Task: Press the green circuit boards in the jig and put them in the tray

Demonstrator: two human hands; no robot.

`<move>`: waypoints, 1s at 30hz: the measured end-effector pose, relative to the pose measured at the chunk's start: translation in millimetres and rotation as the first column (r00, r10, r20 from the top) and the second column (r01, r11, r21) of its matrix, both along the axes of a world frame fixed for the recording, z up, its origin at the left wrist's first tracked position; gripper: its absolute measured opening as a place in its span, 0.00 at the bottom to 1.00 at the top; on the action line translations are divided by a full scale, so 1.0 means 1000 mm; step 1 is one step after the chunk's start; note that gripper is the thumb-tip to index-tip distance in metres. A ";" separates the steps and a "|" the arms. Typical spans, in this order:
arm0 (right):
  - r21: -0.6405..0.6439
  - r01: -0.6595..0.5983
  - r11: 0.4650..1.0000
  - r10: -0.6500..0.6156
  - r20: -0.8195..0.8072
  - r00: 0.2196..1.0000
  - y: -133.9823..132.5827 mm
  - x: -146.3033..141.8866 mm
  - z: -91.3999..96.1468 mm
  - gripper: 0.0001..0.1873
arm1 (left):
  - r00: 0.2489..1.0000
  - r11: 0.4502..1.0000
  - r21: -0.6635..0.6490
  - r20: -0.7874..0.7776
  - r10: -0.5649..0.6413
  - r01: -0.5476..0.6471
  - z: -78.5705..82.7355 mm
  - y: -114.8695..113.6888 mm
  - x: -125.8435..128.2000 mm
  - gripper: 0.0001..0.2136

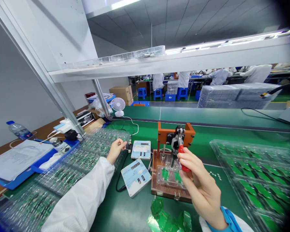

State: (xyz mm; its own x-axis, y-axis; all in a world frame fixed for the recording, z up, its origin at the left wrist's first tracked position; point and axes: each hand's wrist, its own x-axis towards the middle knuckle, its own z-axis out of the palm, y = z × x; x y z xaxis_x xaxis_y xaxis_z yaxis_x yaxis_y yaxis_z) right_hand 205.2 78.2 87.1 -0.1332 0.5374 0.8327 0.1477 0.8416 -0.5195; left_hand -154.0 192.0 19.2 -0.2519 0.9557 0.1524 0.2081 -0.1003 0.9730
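Observation:
My right hand (pixel 201 184) is closed around the red handle (pixel 183 154) of a toggle clamp on an orange and brown test fixture (pixel 172 167). Two small green circuit boards (pixel 170 175) lie under the fixture's clear plate. My left hand (pixel 116 150) reaches out over clear trays of small parts (pixel 87 158); its fingers are pinched together, and what they hold is too small to make out. Two pale blue meter boxes (pixel 136 176) sit between my hands.
Loose green boards (pixel 168 219) lie in front of the fixture. A clear tray of green boards (pixel 253 174) is on the right. Papers, a water bottle (pixel 19 130), chargers and a small fan (pixel 118 105) are at the left. People in white coats work in the background.

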 end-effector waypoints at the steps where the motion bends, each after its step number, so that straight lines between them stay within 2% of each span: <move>1: -0.002 -0.005 1.000 0.005 -0.005 1.000 0.000 0.000 0.000 0.29 | 1.000 1.000 -0.001 -0.002 -0.001 0.001 0.000 0.000 0.000 0.24; 6: -0.022 -0.014 1.000 0.014 0.003 1.000 -0.002 0.002 -0.001 0.28 | 1.000 1.000 -0.007 -0.006 -0.003 0.003 0.000 0.000 0.000 0.24; 12: 0.015 0.040 0.999 -0.040 0.030 0.999 -0.002 0.002 0.004 0.28 | 1.000 1.000 -0.002 -0.012 -0.012 0.012 0.002 -0.001 0.001 0.23; 17: 0.032 0.026 0.999 -0.026 0.004 1.000 0.002 0.003 0.005 0.25 | 1.000 1.000 0.001 -0.019 -0.016 0.016 0.001 0.000 0.001 0.23; 30: 0.040 0.005 0.999 -0.004 -0.018 1.000 0.003 0.000 0.005 0.26 | 0.999 1.000 0.010 -0.042 -0.019 0.020 0.003 -0.001 0.002 0.24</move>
State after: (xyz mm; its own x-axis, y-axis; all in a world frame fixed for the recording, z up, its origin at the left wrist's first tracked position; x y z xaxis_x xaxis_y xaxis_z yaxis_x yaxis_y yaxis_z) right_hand 204.7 80.8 92.2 -0.1156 0.5039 0.8560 0.1422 0.8613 -0.4878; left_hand -151.9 190.9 21.8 -0.2264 0.9586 0.1724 0.2464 -0.1149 0.9623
